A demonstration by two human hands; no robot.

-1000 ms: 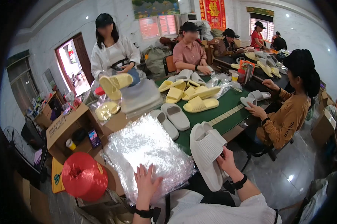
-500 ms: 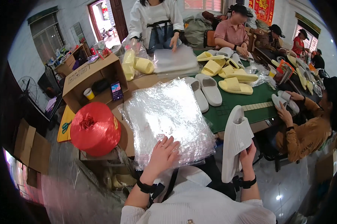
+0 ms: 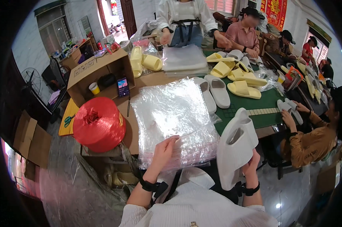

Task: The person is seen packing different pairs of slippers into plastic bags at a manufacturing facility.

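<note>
Left hand (image 3: 164,150) resting on near edge of stack of clear plastic bags (image 3: 170,119), fingers (image 3: 170,143) pinching at the top sheet. Right hand (image 3: 251,166) clenched round pair of white slippers (image 3: 235,147), held upright just right of the stack, above near edge of counter (image 3: 148,80). Judged best done by peeling one bag only, opening its mouth wide before sliding slippers in sole-first. Red spool of twine (image 3: 98,124) left of stack. Open brown cardboard box (image 3: 97,73) far left, lying on its side. Red hanging banner with gold figures (image 3: 274,11) on far wall. Yellow slippers (image 3: 241,81) far right on green mat (image 3: 262,104).
</note>
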